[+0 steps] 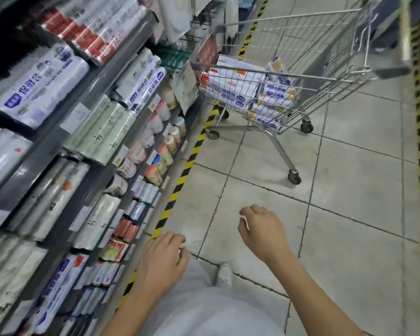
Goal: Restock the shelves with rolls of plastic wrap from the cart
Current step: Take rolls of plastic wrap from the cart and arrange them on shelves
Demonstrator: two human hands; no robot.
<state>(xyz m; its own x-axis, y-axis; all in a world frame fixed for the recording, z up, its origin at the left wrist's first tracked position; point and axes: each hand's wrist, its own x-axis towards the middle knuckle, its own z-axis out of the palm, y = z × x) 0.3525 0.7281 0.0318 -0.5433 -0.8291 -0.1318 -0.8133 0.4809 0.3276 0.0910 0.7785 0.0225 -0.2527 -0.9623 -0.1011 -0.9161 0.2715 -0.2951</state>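
Both hands are seen empty: the left hand (160, 258) and the right hand (262, 229) hang over the floor tiles, fingers loosely curled, nothing gripped. The rolls of plastic wrap (264, 93) are heaped low in the cart (286, 18), well apart from both hands. The shelves (102, 78) on the left are packed tight with similar rolls, so a slot could be misjudged and neighbours nudged off the edge. The cart stands on castors, so it may be set rolling by a tugged roll. Slick wrappers could be fumbled if several are taken together.
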